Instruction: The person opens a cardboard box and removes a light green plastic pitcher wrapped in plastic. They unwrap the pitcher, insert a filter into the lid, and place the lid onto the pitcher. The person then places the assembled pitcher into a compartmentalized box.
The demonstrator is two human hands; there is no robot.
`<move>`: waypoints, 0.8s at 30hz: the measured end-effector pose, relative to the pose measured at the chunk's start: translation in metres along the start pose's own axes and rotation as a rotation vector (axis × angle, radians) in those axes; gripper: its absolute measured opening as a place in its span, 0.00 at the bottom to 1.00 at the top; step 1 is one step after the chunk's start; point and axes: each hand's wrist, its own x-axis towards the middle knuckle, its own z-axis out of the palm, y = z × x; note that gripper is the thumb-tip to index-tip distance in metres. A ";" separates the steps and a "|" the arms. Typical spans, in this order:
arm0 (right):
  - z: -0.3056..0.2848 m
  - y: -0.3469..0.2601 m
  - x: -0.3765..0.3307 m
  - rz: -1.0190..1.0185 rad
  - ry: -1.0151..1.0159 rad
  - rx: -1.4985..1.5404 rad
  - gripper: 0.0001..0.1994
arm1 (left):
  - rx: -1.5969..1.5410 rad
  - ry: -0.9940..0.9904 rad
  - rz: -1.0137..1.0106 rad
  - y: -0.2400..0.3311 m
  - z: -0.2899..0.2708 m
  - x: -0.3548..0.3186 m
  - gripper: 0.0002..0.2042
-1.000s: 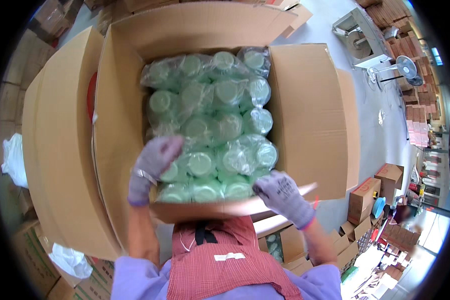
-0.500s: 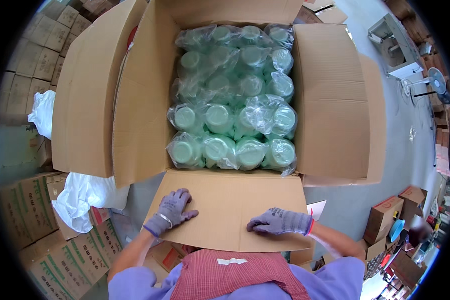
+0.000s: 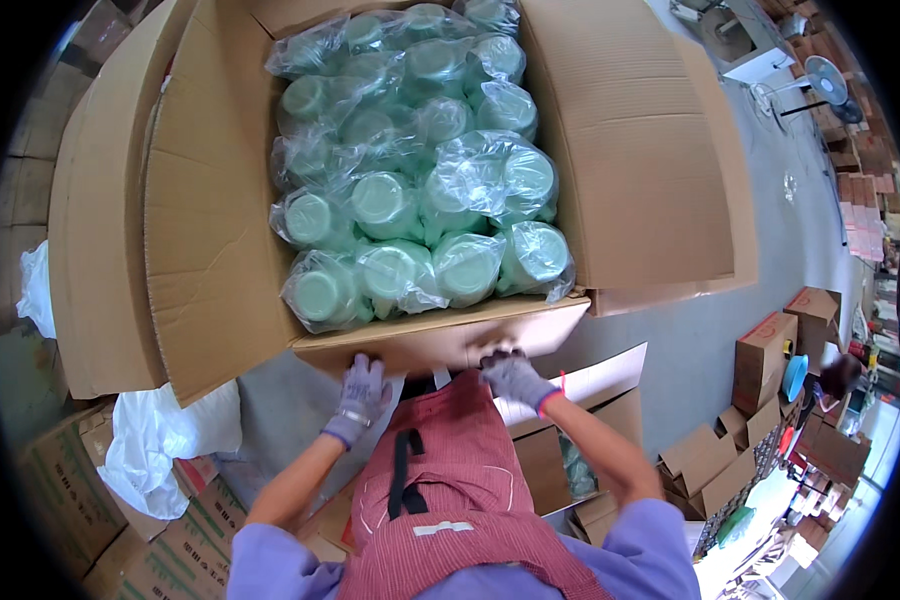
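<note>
Carton [image 3: 220, 230], large, brown, open-topped: stands just beyond your fingers. Contents, bagged green containers [image 3: 382, 198]: rows of round ends in clear plastic, ahead of your fingers and well apart from them; they keep their order within the walls. Near flap [image 3: 430, 350]: right at your fingertips; half a second ago it lies broad and flat under both of your hands, now it shows as a narrow, steeply tilted strip. Your left hand [image 3: 360, 395], gloved: drawn in toward the flap's outer edge, fingers extended against it; whether they pinch the board, you cannot tell here. Your right hand [image 3: 518, 380], gloved: nearer the other than before, fingers curled at the same edge, blurred; grasping or merely resting cannot be told. Right flap [image 3: 655, 150]: beyond and right of your right fingers, laid outward as before. White bag [image 3: 175, 430]: left of your left fingers, apart. Import, as judged: your handling concerns the flap's angle, the contents remaining uncovered.
</note>
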 end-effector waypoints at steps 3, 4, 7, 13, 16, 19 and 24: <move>-0.004 0.009 0.024 0.440 0.348 0.276 0.16 | 0.255 0.167 -0.012 0.001 0.012 0.031 0.33; -0.005 0.005 0.023 0.467 0.449 0.298 0.16 | 0.200 0.112 -0.051 0.003 0.011 0.034 0.34; -0.039 -0.011 0.004 0.067 0.184 0.708 0.17 | 0.137 0.060 -0.087 0.015 -0.006 0.033 0.31; -0.109 -0.006 -0.026 -0.087 0.697 2.125 0.13 | -0.710 0.242 0.020 0.071 -0.081 0.044 0.10; -0.099 0.044 0.024 0.144 0.786 0.831 0.10 | -0.704 0.074 -0.039 0.095 -0.071 0.102 0.14; -0.131 0.042 0.028 0.336 0.645 0.530 0.13 | -0.282 -0.042 -0.081 0.087 -0.009 0.171 0.17; -0.069 0.082 0.077 0.385 0.578 0.539 0.08 | -0.089 -0.428 -0.116 0.062 0.072 0.226 0.20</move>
